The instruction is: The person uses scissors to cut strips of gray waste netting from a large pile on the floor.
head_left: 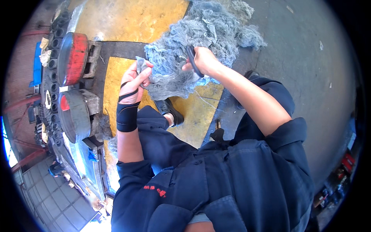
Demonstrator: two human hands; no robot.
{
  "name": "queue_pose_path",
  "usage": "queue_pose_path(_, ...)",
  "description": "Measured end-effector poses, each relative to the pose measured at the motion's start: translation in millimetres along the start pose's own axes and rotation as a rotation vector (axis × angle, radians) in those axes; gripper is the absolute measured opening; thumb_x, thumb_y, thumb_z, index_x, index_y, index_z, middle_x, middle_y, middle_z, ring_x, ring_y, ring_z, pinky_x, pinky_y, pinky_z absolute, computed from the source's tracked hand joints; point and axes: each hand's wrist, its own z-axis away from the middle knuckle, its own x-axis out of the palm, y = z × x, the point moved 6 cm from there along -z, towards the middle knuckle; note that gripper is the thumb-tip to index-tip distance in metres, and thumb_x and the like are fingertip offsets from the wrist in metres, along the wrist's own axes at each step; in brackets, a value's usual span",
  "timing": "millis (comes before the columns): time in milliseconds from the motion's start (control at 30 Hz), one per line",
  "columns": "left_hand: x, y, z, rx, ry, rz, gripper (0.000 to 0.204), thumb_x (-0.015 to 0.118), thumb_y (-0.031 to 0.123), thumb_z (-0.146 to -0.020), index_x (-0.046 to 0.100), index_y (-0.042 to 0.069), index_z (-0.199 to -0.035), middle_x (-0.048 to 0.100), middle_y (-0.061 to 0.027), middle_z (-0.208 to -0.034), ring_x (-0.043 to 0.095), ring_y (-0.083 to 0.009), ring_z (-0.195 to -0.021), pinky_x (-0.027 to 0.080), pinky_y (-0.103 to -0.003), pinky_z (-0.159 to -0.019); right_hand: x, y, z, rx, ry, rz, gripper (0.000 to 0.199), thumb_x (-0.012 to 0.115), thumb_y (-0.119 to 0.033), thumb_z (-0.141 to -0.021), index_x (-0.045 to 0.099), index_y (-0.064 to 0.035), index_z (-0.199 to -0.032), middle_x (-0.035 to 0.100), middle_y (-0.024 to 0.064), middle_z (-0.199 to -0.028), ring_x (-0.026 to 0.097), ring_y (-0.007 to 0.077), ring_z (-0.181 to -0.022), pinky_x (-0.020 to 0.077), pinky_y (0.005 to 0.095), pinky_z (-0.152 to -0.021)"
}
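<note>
A small scrap of grey cloth is pinched between the thumb and fingers of my left hand, which wears a black wrist wrap. My right hand grips a black, curved, ring-like piece; its exact kind I cannot make out, since the fingers cover part of it. Beneath and beyond both hands lies a big heap of tangled grey-blue fibre waste. Between the two hands there is a gap, with fibres visible below.
Yellow floor panels lie under the heap, beside grey floor. At left stand a red-and-black round part and a grey drum-like part, near a row of dark rings. My shoe is close to the heap.
</note>
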Motion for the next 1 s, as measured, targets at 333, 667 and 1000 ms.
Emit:
queue_pose_path(333, 48.7, 90.3, 34.2, 0.088, 0.035, -0.208, 0.013, 0.060, 0.006, -0.085, 0.056, 0.003, -0.097, 0.048, 0.0039, -0.072, 0.038, -0.0046, -0.060, 0.029, -0.019, -0.055, 14.4, 11.4, 0.1, -0.160, 0.105, 0.201, 0.023, 0.066, -0.022, -0.071, 0.058, -0.0049, -0.084, 0.064, 0.0204, -0.088, 0.062, 0.0351, -0.088, 0.0480, 0.0399, -0.078)
queue_pose_path(667, -62.7, 114.2, 55.8, 0.207, 0.077, -1.483, 0.070, 0.084, 0.014, -0.056, 0.050, 0.001, -0.115, 0.052, -0.0091, -0.087, 0.052, -0.0223, -0.084, 0.042, -0.031, -0.077, -104.5, 39.4, -10.2, 0.013, 0.402, -0.094, 0.023, 0.067, -0.019, -0.080, 0.060, -0.0021, -0.094, 0.064, 0.0066, -0.079, 0.059, 0.0141, -0.068, 0.0477, 0.0312, -0.062)
queue_pose_path(1000, -248.0, 148.9, 137.9, -0.569, 0.236, -2.469, 0.030, 0.066, 0.006, -0.061, 0.064, 0.008, -0.091, 0.056, -0.0190, -0.099, 0.060, -0.0353, -0.086, 0.050, -0.044, -0.075, -197.6, 49.5, 31.9, 0.081, 0.951, 0.145, 0.028, 0.068, -0.026, -0.075, 0.057, -0.0014, -0.082, 0.065, 0.0194, -0.085, 0.064, 0.0329, -0.084, 0.0476, 0.0388, -0.077)
